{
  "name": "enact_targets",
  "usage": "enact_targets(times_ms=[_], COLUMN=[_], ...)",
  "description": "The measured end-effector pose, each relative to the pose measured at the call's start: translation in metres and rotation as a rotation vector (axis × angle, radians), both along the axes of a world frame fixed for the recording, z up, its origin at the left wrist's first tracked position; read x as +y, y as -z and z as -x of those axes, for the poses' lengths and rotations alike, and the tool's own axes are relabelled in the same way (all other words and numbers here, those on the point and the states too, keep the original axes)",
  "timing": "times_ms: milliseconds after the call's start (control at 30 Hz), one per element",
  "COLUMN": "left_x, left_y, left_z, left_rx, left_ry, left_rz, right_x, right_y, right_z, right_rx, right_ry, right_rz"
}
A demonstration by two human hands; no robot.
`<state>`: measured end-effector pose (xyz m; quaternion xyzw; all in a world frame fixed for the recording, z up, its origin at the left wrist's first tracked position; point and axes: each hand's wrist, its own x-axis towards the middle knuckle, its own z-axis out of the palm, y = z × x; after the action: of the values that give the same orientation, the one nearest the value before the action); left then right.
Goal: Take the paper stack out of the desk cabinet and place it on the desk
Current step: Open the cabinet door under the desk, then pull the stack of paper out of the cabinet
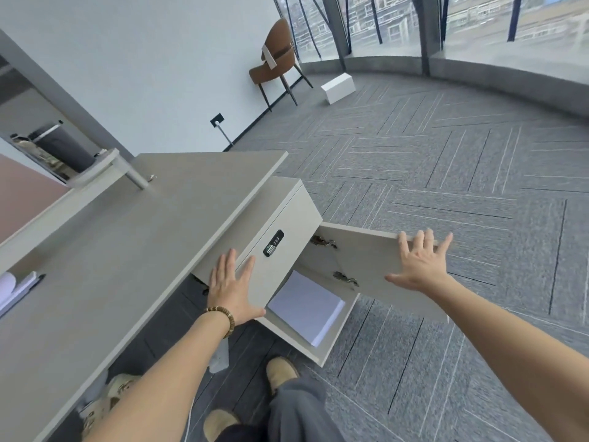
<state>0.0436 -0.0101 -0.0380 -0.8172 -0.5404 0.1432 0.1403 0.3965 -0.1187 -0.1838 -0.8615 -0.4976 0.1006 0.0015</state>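
One paper stack [306, 309], one cabinet [280, 224], one open door [366, 260], two hinges [323, 241], one lock [273, 243], one chair [277, 59], one white box [338, 87], two hands: left hand [231, 290], right hand [420, 261].

R hand [420, 266] flat on open cabinet door [366, 266]; paper stack [306, 306] inside.

cabinet shelf [331, 341]: paper stack [306, 306] | desk [127, 234]: pen [24, 290]

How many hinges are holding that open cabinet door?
2: an upper hinge and a lower hinge, both on the cabinet door's inner edge. No others show.
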Motion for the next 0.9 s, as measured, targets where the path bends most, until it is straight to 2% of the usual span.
enact_targets(times_ms=[300,500,667,900], left_x=[-0.002,-0.03,-0.051,-0.063], left_y=[-0.005,-0.012,-0.018,-0.006], left_z=[-0.007,-0.026,-0.044,-0.057], left_rx=[-0.014,-0.137,-0.265,-0.339], left_ry=[-0.049,-0.046,0.091,0.016], left_rz=[0.066,0.133,0.192,0.338], right_x=[0.011,-0.004,-0.019,-0.008], right_y=[-0.009,-0.028,-0.053,-0.055], right_z=[-0.009,0.004,0.018,0.048], right_rx=[0.089,0.226,0.299,0.41], right_ry=[-0.034,-0.122,-0.107,-0.146], right_rz=[0.037,0.016,0.002,0.012])
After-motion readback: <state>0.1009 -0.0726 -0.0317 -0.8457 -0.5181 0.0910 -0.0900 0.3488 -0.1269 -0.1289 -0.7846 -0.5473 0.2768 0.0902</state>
